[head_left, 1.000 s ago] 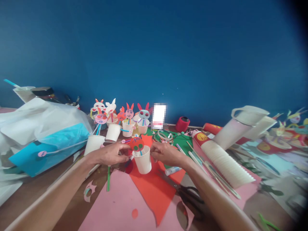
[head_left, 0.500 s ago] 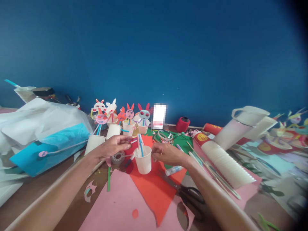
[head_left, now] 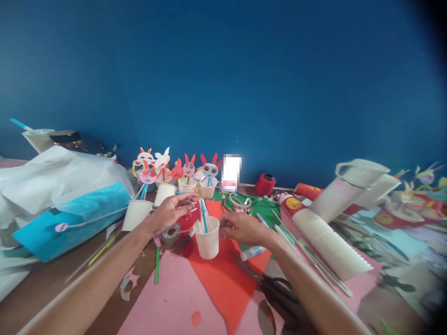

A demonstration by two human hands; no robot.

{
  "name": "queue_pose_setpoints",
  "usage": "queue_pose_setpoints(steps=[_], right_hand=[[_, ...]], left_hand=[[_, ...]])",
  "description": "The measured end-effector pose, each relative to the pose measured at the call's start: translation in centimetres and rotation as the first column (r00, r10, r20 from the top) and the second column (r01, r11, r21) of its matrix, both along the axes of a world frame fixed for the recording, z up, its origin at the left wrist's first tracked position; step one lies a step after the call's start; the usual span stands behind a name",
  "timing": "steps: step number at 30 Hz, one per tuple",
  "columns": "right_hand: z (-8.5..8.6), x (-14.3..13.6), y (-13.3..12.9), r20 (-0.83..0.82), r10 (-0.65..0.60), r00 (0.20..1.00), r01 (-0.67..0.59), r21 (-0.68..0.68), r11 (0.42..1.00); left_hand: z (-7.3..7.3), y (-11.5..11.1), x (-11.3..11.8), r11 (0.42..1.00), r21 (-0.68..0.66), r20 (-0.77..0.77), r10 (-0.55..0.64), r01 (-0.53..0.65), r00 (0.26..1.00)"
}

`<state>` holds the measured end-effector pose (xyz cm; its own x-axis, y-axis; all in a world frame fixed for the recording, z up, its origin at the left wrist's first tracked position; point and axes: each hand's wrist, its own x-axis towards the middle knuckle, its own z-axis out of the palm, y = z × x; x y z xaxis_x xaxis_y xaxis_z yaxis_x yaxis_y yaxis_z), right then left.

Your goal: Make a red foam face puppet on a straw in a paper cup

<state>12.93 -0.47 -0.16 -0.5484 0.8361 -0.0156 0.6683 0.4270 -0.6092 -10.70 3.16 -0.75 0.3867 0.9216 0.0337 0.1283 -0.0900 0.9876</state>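
A white paper cup (head_left: 208,245) stands upright on the orange paper. Blue-striped straws (head_left: 205,217) and a reddish piece lean inside it. My left hand (head_left: 171,211) is open, its fingers stretched toward the tops of the straws from the left; whether they touch is unclear. Close against the cup's right side, my right hand (head_left: 244,228) has its fingers curled inward, and what they hold, if anything, is hidden. A tape roll (head_left: 171,231) lies below my left hand, with a pale strip reaching toward the cup.
Behind stand cups with paper rabbit puppets (head_left: 189,168). Scissors (head_left: 279,288) and a glue tube (head_left: 252,253) lie near my right forearm. A long stack of cups (head_left: 328,237), a pitcher (head_left: 344,190) and a red thread spool (head_left: 265,184) are at right. A plastic bag (head_left: 63,172) sits left.
My left hand has shifted right, its fingers now up by the straw tops. My right hand remains beside the cup. The whole view has tilted up slightly.
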Motion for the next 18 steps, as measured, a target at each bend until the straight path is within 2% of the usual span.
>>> queue_pose_setpoints(steps=[7,12,15,18], right_hand=[[0.3,-0.4,-0.2,-0.024,-0.009,1.0,0.008,-0.03,1.0],[0.2,-0.3,-0.2,-0.017,-0.034,0.999,0.033,-0.025,0.999],[0.2,-0.2,-0.1,0.001,-0.033,0.999,0.033,-0.016,0.999],[0.1,0.0,0.0,0.018,-0.021,1.0,0.021,0.004,1.0]], left_hand=[[0.1,0.1,0.0,0.999,0.005,-0.077,-0.034,0.035,0.996],[1.2,0.2,-1.6,0.997,-0.073,-0.121,-0.007,-0.002,0.993],[2.1,0.2,-2.7,0.991,-0.133,-0.062,0.012,-0.021,0.998],[2.6,0.0,-2.6,0.979,-0.205,0.079,0.021,-0.004,0.997]])
